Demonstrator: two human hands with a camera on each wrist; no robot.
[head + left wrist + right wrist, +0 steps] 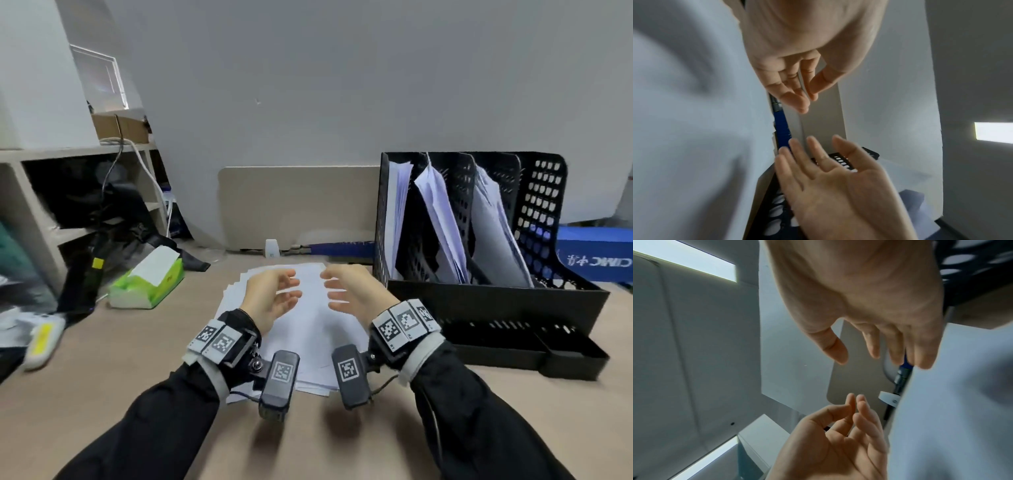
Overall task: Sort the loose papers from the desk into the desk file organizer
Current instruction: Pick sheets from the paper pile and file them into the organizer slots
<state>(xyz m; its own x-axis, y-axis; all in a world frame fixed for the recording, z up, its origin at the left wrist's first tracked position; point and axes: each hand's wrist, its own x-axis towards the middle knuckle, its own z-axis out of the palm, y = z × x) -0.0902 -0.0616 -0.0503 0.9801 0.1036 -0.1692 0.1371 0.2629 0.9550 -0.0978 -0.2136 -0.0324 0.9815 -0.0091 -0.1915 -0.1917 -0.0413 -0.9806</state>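
Observation:
A loose stack of white papers (308,329) lies fanned on the desk in front of me. My left hand (291,287) and right hand (330,289) hover just above it, palms facing each other, fingers relaxed and holding nothing. The black mesh file organizer (541,205) stands at the right, with white sheets leaning in three of its slots. The left wrist view shows my left hand (807,100) above the right hand (828,170), with blurred papers (694,129) at the left. In the right wrist view my right hand (859,356) faces the left hand (838,426) beside the papers (951,402).
A green tissue pack (150,281) and a yellow-and-white object (42,339) lie at the left, below a cluttered shelf unit (34,192). A beige panel (298,205) stands behind the papers. A blue box (596,253) sits behind the organizer, whose low front tray (513,346) juts toward me.

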